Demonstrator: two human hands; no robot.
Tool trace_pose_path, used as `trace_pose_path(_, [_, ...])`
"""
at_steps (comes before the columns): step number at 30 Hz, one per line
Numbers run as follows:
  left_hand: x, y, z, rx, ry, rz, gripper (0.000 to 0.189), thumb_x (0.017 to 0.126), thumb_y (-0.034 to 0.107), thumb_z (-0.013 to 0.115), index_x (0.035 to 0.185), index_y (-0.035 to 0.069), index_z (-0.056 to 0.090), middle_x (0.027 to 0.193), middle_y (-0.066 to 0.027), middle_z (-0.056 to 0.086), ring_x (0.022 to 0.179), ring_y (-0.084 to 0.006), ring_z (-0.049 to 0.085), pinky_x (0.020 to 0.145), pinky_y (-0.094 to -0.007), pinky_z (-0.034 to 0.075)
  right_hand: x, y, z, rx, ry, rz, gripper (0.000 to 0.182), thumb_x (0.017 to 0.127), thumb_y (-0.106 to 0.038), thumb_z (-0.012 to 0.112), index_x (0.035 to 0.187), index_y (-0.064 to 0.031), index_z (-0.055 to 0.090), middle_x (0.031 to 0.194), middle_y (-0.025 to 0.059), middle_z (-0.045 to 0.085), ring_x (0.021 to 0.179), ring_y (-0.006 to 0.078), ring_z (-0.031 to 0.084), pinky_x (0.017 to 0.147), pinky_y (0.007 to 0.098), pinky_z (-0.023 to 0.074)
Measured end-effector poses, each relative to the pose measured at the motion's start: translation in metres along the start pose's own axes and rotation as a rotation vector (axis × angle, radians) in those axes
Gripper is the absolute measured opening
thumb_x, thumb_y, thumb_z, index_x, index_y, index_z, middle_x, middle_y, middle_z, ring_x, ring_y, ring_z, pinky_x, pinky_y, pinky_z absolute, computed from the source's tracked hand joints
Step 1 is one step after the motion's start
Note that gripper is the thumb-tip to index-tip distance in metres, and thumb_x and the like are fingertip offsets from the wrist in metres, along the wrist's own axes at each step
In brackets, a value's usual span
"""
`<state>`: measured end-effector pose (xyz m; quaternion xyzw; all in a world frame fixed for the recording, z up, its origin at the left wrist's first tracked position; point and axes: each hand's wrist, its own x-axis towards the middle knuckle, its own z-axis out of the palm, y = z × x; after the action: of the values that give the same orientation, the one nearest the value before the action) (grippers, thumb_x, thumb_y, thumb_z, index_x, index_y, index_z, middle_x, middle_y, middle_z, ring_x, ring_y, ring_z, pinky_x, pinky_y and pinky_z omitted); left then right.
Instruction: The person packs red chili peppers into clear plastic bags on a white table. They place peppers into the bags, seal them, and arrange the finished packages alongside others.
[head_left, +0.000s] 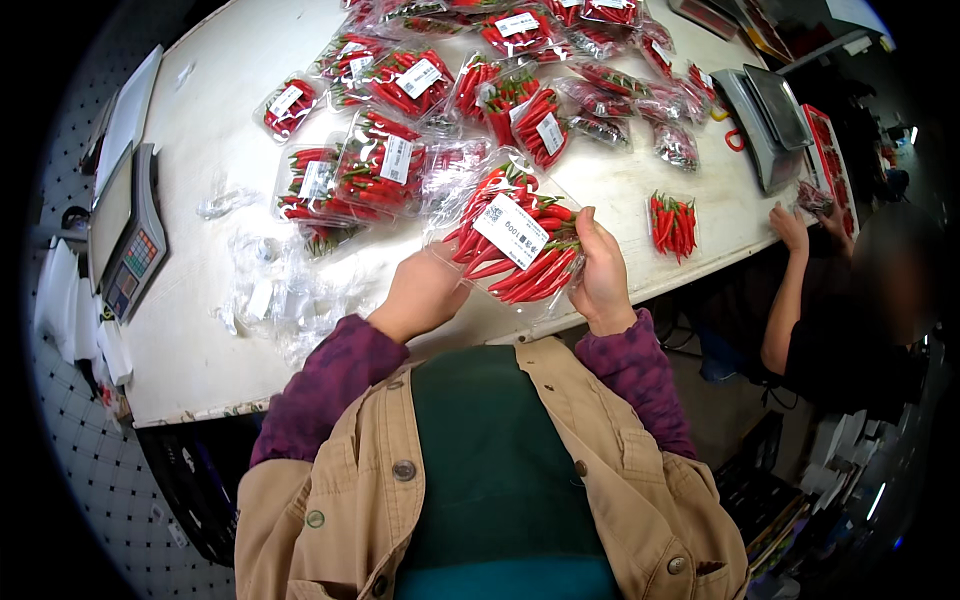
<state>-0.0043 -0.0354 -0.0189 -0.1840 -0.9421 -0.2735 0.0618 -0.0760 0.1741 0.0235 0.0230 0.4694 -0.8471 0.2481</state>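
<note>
Between my two hands is a clear plastic pack of red chillies (525, 277) with green stems and a white printed label (512, 231). My right hand (602, 270) grips its right edge, thumb on top. On the opposite side my left hand (429, 291) holds the edge, its fingers partly hidden beneath the pack. Just beyond lie more labelled chilli packs, among them a large one (373, 177) and another (307, 161) leaning against it. Crumpled clear plastic film (281, 292) lies on the table left of my left hand.
The white table (196, 358) carries a heap of chilli packs (517, 45) at the back. Digital scales (127, 232) stand at left, another scale (765, 127) at right. A small chilli pack (673, 229) lies right of my hand. At far right a co-worker's hands (791, 227) handle a pack beside a red-edged box (829, 169).
</note>
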Motion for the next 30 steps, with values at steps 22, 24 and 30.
trace_pose_path(22, [-0.002, 0.026, -0.018, -2.253, 0.257, -0.789, 0.057, 0.092, 0.048, 0.034, 0.128, 0.004, 0.039, 0.126, -0.015, 0.048, 0.115, -0.03, 0.047, 0.097, -0.0496, 0.037, -0.002, 0.057, 0.011, 0.505, -0.135, 0.388, 0.028, 0.088, -0.015, 0.05, 0.113, -0.0026, 0.053, 0.106, 0.0105, 0.06, 0.09, 0.0214, 0.062, 0.08, 0.0345, 0.0519])
trace_pose_path(24, [-0.003, 0.025, -0.015, -2.224, 0.287, -0.792, 0.058, 0.092, 0.049, 0.033, 0.128, 0.003, 0.039, 0.126, -0.0152, 0.048, 0.114, -0.0298, 0.048, 0.096, -0.0481, 0.038, 0.004, 0.061, 0.008, 0.452, -0.092, 0.347, 0.03, 0.089, -0.019, 0.047, 0.114, -0.0011, 0.052, 0.107, 0.0128, 0.06, 0.093, 0.0216, 0.061, 0.082, 0.0351, 0.0513])
trace_pose_path(30, [-0.009, 0.021, -0.01, -2.041, 0.423, -0.857, 0.054, 0.093, 0.047, 0.034, 0.122, 0.003, 0.044, 0.117, -0.0122, 0.054, 0.105, -0.0245, 0.055, 0.09, -0.0411, 0.045, 0.011, 0.052, -0.004, 0.393, 0.069, 0.251, 0.014, 0.089, -0.018, 0.052, 0.09, -0.0041, 0.053, 0.08, 0.005, 0.058, 0.069, 0.0139, 0.057, 0.062, 0.0296, 0.0488])
